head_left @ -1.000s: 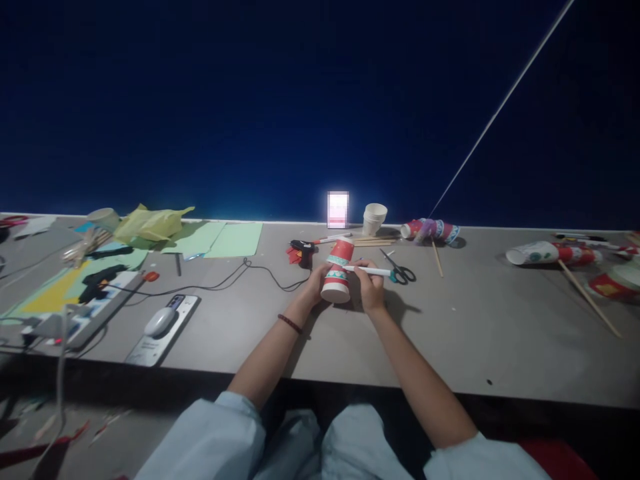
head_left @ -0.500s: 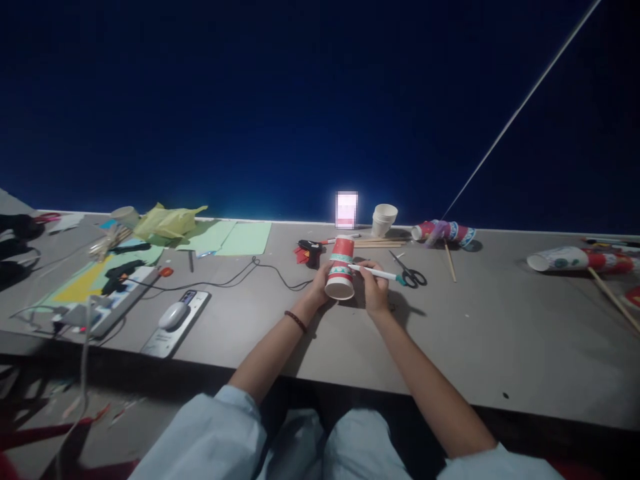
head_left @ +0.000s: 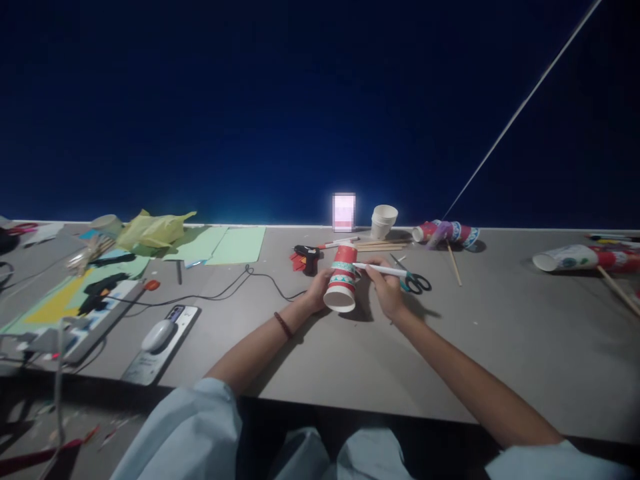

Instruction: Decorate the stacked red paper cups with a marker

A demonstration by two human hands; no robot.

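Note:
My left hand (head_left: 317,292) is wrapped round the side of a red, white and teal patterned paper-cup piece (head_left: 342,279), whose pale open end faces me. It is held tilted just above the table. In my right hand (head_left: 388,291) is a white marker (head_left: 383,269) with a teal end, gripped between the fingers. The marker's tip points left at the cup's side; whether it touches cannot be made out. Black-handled scissors (head_left: 418,283) lie just right of my right hand. A black and red glue gun (head_left: 306,259) rests beyond my left hand.
Stacked white paper cups (head_left: 384,221) and wooden sticks (head_left: 383,247) are at the back. Decorated cup pieces (head_left: 463,233) with sticks lie right. Leftward are a power strip (head_left: 105,320), a trailing cord, a phone (head_left: 175,340) under a white mouse (head_left: 159,335), and green paper (head_left: 237,245).
The view has shifted a little. The cup piece is tilted slightly more, with its open end lower and nearer me. Both hands keep their hold, the marker still at the cup's right side.

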